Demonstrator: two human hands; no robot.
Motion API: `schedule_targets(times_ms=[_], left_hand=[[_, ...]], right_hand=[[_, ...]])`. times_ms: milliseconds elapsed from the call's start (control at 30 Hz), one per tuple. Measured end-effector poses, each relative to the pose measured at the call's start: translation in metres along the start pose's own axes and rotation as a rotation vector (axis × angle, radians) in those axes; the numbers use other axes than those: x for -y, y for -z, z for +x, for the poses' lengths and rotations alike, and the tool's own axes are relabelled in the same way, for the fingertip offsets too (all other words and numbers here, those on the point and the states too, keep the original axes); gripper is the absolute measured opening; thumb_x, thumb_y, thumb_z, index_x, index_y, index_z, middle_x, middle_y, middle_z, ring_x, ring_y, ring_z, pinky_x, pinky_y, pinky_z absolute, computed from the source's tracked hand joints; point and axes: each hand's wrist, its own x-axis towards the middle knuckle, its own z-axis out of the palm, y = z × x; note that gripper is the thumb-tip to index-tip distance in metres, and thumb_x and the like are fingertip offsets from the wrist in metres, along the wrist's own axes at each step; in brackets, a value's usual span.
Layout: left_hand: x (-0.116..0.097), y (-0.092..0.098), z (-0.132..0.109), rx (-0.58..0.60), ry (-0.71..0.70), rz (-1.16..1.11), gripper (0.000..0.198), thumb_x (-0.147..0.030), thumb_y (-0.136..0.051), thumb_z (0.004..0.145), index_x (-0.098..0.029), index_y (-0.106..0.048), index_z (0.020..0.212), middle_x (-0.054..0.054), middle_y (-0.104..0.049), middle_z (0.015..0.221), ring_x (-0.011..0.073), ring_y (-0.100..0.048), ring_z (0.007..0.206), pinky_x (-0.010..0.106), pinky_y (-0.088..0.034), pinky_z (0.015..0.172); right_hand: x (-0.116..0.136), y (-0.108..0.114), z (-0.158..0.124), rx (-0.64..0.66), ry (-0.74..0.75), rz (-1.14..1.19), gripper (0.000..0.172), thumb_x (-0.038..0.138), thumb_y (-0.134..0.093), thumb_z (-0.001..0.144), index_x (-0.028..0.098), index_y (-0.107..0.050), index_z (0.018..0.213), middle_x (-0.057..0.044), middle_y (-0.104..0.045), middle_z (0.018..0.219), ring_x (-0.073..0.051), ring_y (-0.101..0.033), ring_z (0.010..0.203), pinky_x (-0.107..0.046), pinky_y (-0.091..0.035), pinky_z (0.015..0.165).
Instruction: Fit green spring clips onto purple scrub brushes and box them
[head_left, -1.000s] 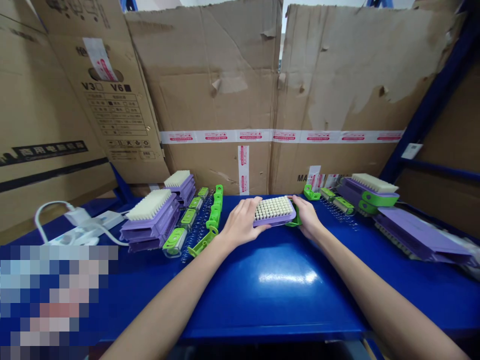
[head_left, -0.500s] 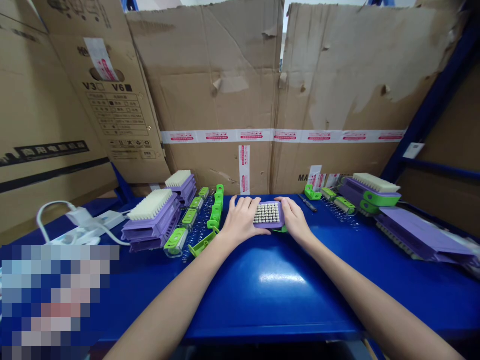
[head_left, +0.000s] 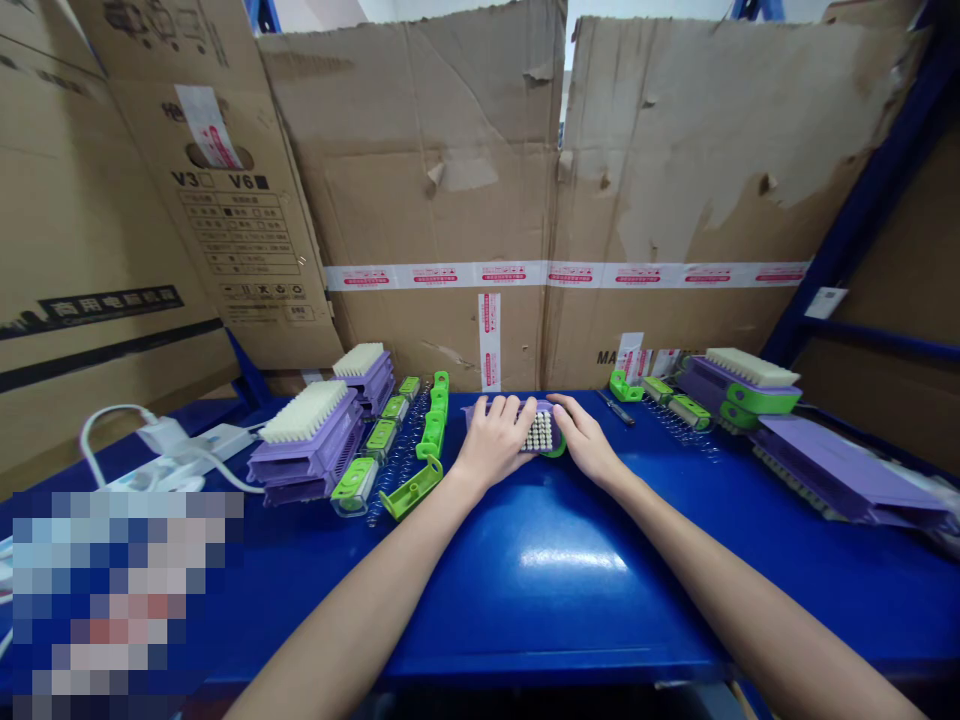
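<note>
A purple brush (head_left: pixel 540 432) is held low over a blue table (head_left: pixel 510 580), just in front of the vertical tape strip (head_left: pixel 490 340) and slightly to its right. The brush is covered over its left part by the left hand (head_left: pixel 496 440), which is closed over it with the fingers laid across the bristle side; only the right part of the pale bristles is left exposed. At the brush's right end, where a green end piece (head_left: pixel 556 449) is partly seen, the right hand (head_left: pixel 589 445) is placed with thumb and forefinger brought close together; whether anything is gripped there cannot be told.

To the left of the tape strip, a row of green brackets (head_left: pixel 433 420) is set out, with a tilted green bracket (head_left: pixel 411 490) placed nearer the viewer. Farther left of the strip, green-topped clear cases (head_left: pixel 355 485) are lined up beside stacked purple brushes (head_left: pixel 307 430), and a white power strip (head_left: pixel 180 460) is seen beyond them. To the right of the strip, a slim dark tool (head_left: pixel 616 408) and a small green bracket (head_left: pixel 625 386) are laid, and farther right more purple brushes (head_left: pixel 855 470) are kept.
</note>
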Motion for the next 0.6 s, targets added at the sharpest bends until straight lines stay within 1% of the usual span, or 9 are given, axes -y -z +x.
schedule_targets(times_ms=[100,167,233,300,367,433,600], left_hand=[[0.002,-0.001,0.0,0.021,0.041,0.047,0.06,-0.046,-0.058,0.08,-0.01,-0.045,0.127,0.016,-0.055,0.108,0.031,-0.05,0.098,0.045,-0.038,0.087],[0.003,-0.001,0.001,0.032,0.055,0.051,0.059,-0.045,-0.058,0.08,-0.01,-0.045,0.127,0.016,-0.054,0.11,0.0311,-0.05,0.098,0.044,-0.039,0.085],[0.004,-0.002,0.001,0.04,0.056,0.041,0.06,-0.043,-0.06,0.079,-0.01,-0.045,0.127,0.017,-0.054,0.111,0.0312,-0.049,0.099,0.044,-0.039,0.085],[0.004,-0.002,0.001,0.045,0.048,0.033,0.059,-0.04,-0.061,0.078,-0.01,-0.045,0.126,0.016,-0.054,0.111,0.0311,-0.049,0.1,0.044,-0.039,0.087],[0.005,-0.002,0.0,0.049,0.03,0.033,0.058,-0.036,-0.063,0.077,-0.01,-0.045,0.125,0.016,-0.054,0.111,0.0309,-0.049,0.102,0.045,-0.038,0.09],[0.006,-0.003,-0.001,0.047,0.013,0.037,0.058,-0.033,-0.064,0.075,-0.011,-0.045,0.124,0.016,-0.054,0.112,0.0307,-0.049,0.103,0.046,-0.037,0.093],[0.008,-0.005,-0.004,0.002,0.002,0.026,0.053,-0.032,-0.06,0.076,-0.01,-0.046,0.122,0.016,-0.054,0.114,0.0305,-0.048,0.105,0.048,-0.034,0.097]], right_hand=[[-0.008,0.003,0.003,0.045,-0.075,0.082,0.043,0.05,-0.048,0.085,0.021,-0.056,0.115,-0.008,-0.062,0.118,-0.023,-0.056,0.11,-0.041,-0.044,0.096],[-0.011,0.005,0.004,0.073,-0.149,0.17,0.048,0.05,-0.054,0.081,0.02,-0.053,0.118,-0.009,-0.063,0.113,-0.024,-0.06,0.103,-0.041,-0.049,0.089],[-0.012,0.007,0.005,0.075,-0.205,0.234,0.053,0.05,-0.059,0.077,0.019,-0.051,0.12,-0.01,-0.066,0.104,-0.023,-0.063,0.092,-0.04,-0.053,0.079],[-0.01,0.007,0.004,0.046,-0.207,0.253,0.055,0.049,-0.062,0.075,0.019,-0.051,0.119,-0.009,-0.067,0.097,-0.023,-0.065,0.087,-0.04,-0.054,0.076],[-0.007,0.007,0.003,0.017,-0.164,0.256,0.053,0.047,-0.064,0.074,0.019,-0.052,0.117,-0.008,-0.067,0.097,-0.023,-0.065,0.089,-0.04,-0.053,0.08],[-0.004,0.006,0.002,-0.001,-0.115,0.26,0.049,0.045,-0.064,0.074,0.019,-0.054,0.115,-0.009,-0.068,0.102,-0.023,-0.065,0.094,-0.04,-0.051,0.086],[0.003,0.002,-0.001,-0.028,-0.028,0.248,0.044,0.045,-0.061,0.078,0.02,-0.056,0.113,-0.01,-0.066,0.111,-0.023,-0.062,0.104,-0.04,-0.047,0.095]])
